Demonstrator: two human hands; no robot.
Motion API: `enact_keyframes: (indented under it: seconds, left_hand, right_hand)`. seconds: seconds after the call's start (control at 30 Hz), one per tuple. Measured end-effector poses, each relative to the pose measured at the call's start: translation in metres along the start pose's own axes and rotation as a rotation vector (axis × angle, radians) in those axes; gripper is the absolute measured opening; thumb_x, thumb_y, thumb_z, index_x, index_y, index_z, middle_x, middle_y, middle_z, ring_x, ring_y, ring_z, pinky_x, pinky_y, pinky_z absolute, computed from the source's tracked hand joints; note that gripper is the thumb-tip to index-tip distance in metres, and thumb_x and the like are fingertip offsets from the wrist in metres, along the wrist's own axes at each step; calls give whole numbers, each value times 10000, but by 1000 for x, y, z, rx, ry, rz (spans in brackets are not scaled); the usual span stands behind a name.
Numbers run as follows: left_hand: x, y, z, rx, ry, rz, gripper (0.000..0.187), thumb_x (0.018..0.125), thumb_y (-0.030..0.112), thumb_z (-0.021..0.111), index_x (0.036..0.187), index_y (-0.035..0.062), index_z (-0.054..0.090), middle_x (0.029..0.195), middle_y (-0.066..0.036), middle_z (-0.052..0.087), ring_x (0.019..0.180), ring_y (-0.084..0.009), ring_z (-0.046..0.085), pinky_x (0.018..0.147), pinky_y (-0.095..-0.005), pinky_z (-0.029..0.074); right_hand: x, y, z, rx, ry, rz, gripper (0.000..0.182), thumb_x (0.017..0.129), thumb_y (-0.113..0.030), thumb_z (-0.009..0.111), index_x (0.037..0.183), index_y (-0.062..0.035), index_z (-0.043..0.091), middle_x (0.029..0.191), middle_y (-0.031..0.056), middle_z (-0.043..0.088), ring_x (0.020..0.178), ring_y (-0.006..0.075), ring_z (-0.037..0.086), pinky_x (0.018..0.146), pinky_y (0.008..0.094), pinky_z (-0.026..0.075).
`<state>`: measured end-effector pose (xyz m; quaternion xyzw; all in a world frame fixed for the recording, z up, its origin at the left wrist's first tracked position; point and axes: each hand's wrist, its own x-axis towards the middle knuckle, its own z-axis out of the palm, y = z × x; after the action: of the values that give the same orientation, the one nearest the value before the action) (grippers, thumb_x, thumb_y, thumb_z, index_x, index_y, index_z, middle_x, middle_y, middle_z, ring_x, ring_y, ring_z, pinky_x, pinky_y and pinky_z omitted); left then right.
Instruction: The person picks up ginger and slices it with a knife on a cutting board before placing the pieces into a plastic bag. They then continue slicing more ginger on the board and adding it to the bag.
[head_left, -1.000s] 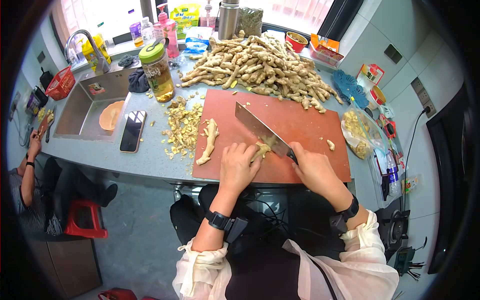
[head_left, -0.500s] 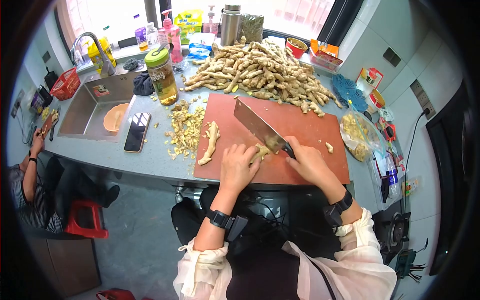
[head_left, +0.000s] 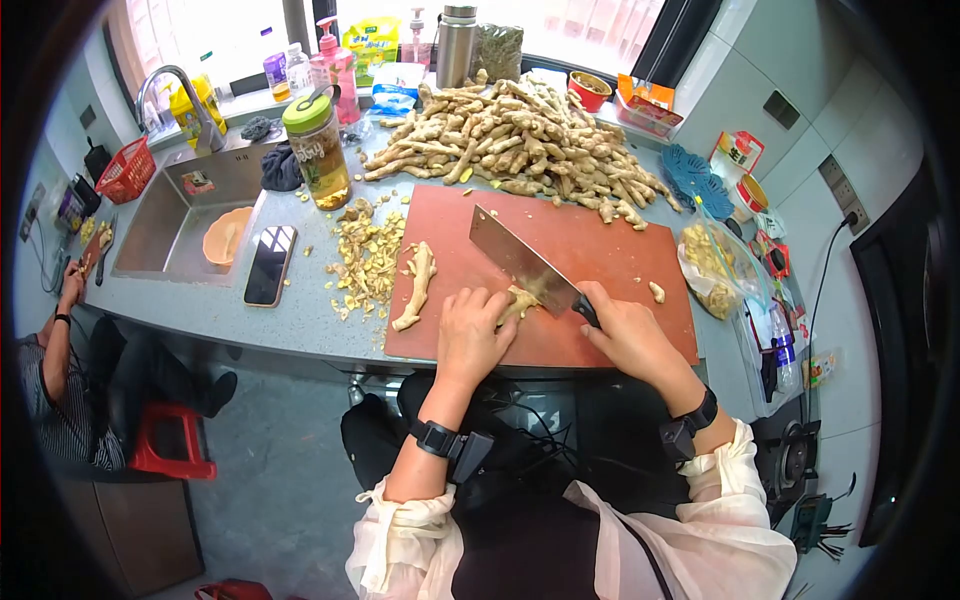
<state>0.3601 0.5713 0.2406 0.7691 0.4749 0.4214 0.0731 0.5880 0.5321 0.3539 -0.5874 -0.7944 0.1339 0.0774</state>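
A grey counter (head_left: pixel 300 320) is running under a bright window, carrying a sink (head_left: pixel 165 225), a ginger heap (head_left: pixel 520 135) and a red board (head_left: pixel 600 250). On the board, the left hand (head_left: pixel 472 335) is pinning a ginger piece (head_left: pixel 520 300), fingers curled on it, while the right hand (head_left: pixel 625 335) is clamping the cleaver (head_left: pixel 520 262) against it

The scene is brightly lit from the overexposed window (head_left: pixel 400 15), while strong fisheye bending and a black vignette are seen at the edges.
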Motion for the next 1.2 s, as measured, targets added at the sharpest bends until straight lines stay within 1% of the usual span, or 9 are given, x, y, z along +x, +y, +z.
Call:
enact_keyframes:
  seconds: [0.2,0.3,0.4,0.47,0.57,0.67,0.8,0.9,1.2]
  left_hand:
    - [1,1,-1,-5,0,-2,199,814,180,758,1001,117,734,844,-63,606,865,-287,592,801,-427,446]
    - [1,1,-2,1,-16,-4,197,824,193,746,1002,118,713,853,-67,596,896,-279,595,806,-426,441]
    - [2,3,-3,-14,1,-1,201,812,179,760,998,108,731,846,-66,603,858,-291,592,792,-430,447]
    - [1,4,-4,-13,-8,-15,202,813,179,758,999,106,729,854,-71,606,869,-295,593,800,-431,451]
    - [1,3,-3,-17,3,-8,208,813,177,757,1006,105,728,873,-76,612,888,-297,596,813,-431,457]
    - [1,3,-3,0,-12,-19,217,814,176,755,1018,105,730,895,-77,621,904,-298,598,823,-430,461]
    - [0,2,-1,2,-8,-12,217,817,173,753,1023,106,733,902,-75,623,905,-299,598,823,-430,462]
    - [0,2,-1,-7,-7,-18,214,820,167,749,1025,107,735,901,-75,625,907,-301,599,826,-431,463]
    - [2,1,-2,-4,-18,-25,209,825,166,747,1024,105,733,901,-78,624,907,-301,598,832,-435,464]
  right_hand:
    - [3,-7,-2,-94,-30,2,413,946,-136,660,1288,-79,435,903,226,715,865,465,701,714,579,540]
    - [8,-7,12,-115,-31,9,392,948,-129,645,1276,-72,437,893,223,717,855,457,707,715,573,547]
    - [18,-7,32,-153,15,8,386,946,-129,635,1272,-69,436,888,218,718,848,453,708,715,569,549]
    - [22,-8,37,-131,12,49,466,936,-136,675,1333,-111,433,929,208,714,886,458,698,734,558,535]
    - [25,6,31,-42,-3,54,495,932,-145,684,1358,-123,434,932,210,710,902,454,697,739,552,529]
    - [17,10,19,-5,29,18,498,932,-166,674,1362,-126,426,935,212,720,920,455,697,760,573,527]
    - [5,10,9,23,17,51,535,930,-173,688,1394,-145,421,953,207,723,941,453,692,767,570,521]
    - [-1,8,6,34,19,19,526,936,-176,687,1391,-144,425,954,207,724,935,458,691,759,571,521]
    - [7,-1,9,-33,-55,31,432,948,-166,658,1303,-79,427,898,228,717,875,465,697,745,573,533]
